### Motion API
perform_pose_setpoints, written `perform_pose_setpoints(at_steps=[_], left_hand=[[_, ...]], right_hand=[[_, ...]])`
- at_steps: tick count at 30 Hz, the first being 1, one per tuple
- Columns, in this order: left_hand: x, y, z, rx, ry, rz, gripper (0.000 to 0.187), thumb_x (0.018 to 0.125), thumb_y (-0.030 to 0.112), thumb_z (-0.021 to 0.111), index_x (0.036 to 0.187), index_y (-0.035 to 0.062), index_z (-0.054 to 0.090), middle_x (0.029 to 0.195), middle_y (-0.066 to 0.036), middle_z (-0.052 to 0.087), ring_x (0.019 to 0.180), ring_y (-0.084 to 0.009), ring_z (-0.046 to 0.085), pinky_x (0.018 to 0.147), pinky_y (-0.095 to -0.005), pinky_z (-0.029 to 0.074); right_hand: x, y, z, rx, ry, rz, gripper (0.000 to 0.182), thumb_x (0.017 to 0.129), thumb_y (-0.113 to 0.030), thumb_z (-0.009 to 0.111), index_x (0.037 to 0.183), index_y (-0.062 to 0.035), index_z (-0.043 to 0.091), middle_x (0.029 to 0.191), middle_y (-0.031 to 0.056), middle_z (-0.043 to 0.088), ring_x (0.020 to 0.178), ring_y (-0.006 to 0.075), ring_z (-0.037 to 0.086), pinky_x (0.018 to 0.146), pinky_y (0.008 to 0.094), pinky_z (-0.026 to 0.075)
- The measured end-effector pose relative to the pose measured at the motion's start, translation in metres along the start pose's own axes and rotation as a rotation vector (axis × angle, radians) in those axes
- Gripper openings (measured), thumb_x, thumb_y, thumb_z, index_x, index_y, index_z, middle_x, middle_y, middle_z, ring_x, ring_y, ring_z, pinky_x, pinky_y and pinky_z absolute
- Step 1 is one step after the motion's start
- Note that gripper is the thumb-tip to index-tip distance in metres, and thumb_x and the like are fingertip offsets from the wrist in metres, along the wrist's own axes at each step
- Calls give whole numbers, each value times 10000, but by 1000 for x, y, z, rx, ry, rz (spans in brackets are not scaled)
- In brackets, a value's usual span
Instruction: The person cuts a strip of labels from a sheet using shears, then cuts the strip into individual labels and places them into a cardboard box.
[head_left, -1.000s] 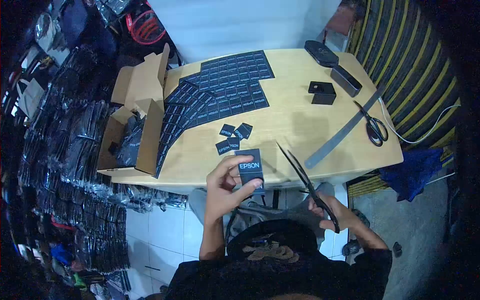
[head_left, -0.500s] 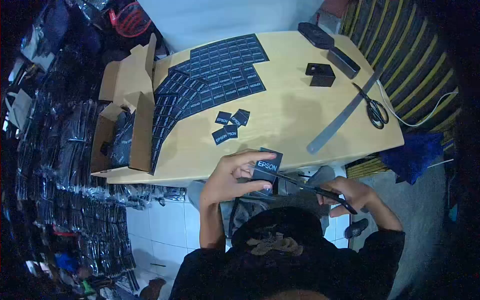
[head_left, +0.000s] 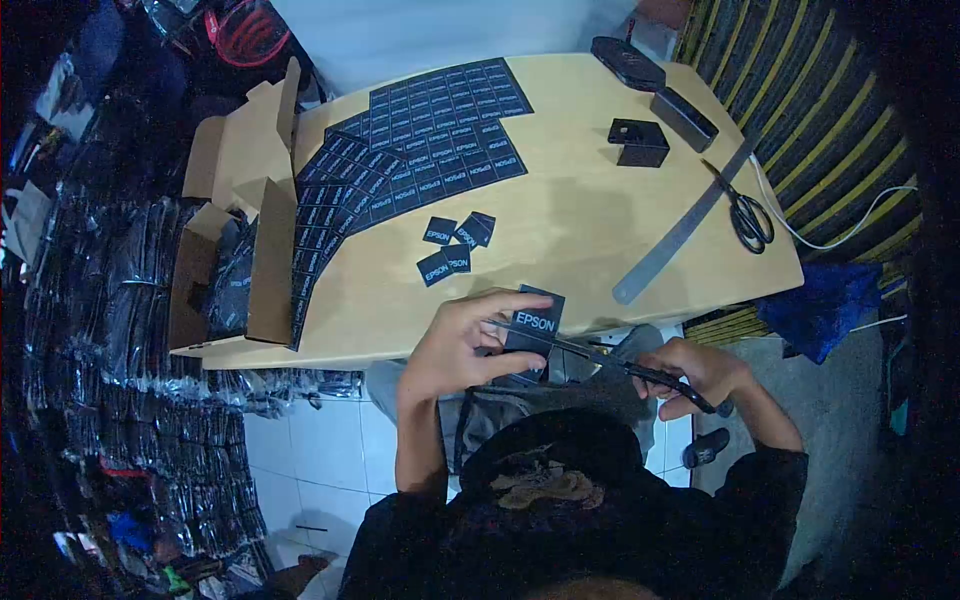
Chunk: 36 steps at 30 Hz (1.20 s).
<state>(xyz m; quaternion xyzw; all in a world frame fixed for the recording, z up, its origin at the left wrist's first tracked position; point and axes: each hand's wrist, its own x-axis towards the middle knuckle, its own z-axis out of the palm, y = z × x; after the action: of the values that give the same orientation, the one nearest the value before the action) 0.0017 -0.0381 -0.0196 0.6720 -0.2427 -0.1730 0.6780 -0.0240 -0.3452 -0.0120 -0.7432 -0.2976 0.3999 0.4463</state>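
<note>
In my left hand [head_left: 452,345], a black label piece [head_left: 536,310] with white "EPSON" lettering is pinched between thumb and fingers near the table's front edge. My right hand [head_left: 700,370] grips a pair of scissors [head_left: 622,366] by its black handles. The blades point left and lie across the label piece, just under the lettering. Part of the blades and the lower part of the label are hidden by my left hand and thumb. Beyond my left hand, several small cut EPSON labels [head_left: 438,268] lie loosely grouped on the table [head_left: 570,235].
Uncut sheets of EPSON labels [head_left: 430,130] cover the table's back left. An open cardboard box [head_left: 272,265] stands at the left edge. To the right lie a long grey ruler-like strip [head_left: 680,232], another pair of scissors [head_left: 750,222] and black box-shaped objects [head_left: 640,143]. Bagged stacks [head_left: 140,290] fill the left.
The view has shifted slightly, so the table appears a little further up and left. Both hands keep their hold, with the scissors still across the label piece.
</note>
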Motion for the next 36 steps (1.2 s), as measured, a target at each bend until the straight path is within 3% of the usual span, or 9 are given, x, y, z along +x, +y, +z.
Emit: perform_pose_setpoints(at_steps=[10, 12, 13, 16, 24, 32, 36], left_hand=[[2, 2, -3, -7, 34, -48, 516, 641, -71, 747, 1126, -7, 583, 1001, -77, 620, 874, -100, 591, 687, -208, 506], [3, 1, -4, 16, 22, -39, 519, 636, -65, 753, 1124, 2, 588, 1004, -74, 622, 876, -96, 589, 690, -210, 507], [3, 2, -4, 16, 22, -40, 519, 636, -65, 753, 1124, 2, 588, 1004, -74, 622, 876, -96, 589, 690, -210, 507], [3, 4, -5, 40, 10, -101, 524, 632, -52, 762, 1123, 12, 592, 1011, -76, 626, 878, -95, 589, 695, -209, 509], [6, 0, -6, 22, 12, -71, 550, 626, -41, 770, 1139, 12, 580, 1016, -85, 627, 883, -119, 604, 705, -220, 523], [6, -4, -9, -2, 2, -48, 523, 676, -42, 734, 1166, 7, 559, 1101, -121, 599, 840, -124, 619, 675, -228, 540], [5, -11, -13, -27, 28, -58, 517, 689, -28, 735, 1173, 16, 561, 788, -25, 601, 625, -41, 528, 525, -187, 432]], right_hand=[[5, 0, -2, 31, 5, 22, 533, 654, -475, 747, 866, -27, 552, 715, 11, 525, 629, 99, 485, 557, 254, 403], [5, 4, -2, 24, 18, -40, 382, 723, -345, 740, 833, -30, 554, 652, 41, 534, 599, 144, 512, 524, 300, 404], [6, 3, -2, 25, 18, -40, 382, 723, -345, 740, 833, -30, 554, 652, 41, 534, 599, 144, 512, 524, 300, 404], [6, 1, -3, 11, 25, -3, 480, 668, -448, 738, 845, -40, 559, 657, -10, 513, 596, 101, 479, 537, 257, 395], [9, 9, -4, -39, 73, -130, 368, 704, -346, 742, 792, -37, 563, 632, 23, 531, 562, 124, 497, 505, 278, 388], [10, 7, -4, -44, 97, -96, 277, 736, -258, 735, 731, -34, 573, 598, 34, 548, 522, 137, 514, 474, 288, 384], [14, 15, -3, -86, 121, -86, 326, 776, -281, 715, 678, -30, 532, 527, 38, 469, 489, 137, 435, 450, 311, 330]])
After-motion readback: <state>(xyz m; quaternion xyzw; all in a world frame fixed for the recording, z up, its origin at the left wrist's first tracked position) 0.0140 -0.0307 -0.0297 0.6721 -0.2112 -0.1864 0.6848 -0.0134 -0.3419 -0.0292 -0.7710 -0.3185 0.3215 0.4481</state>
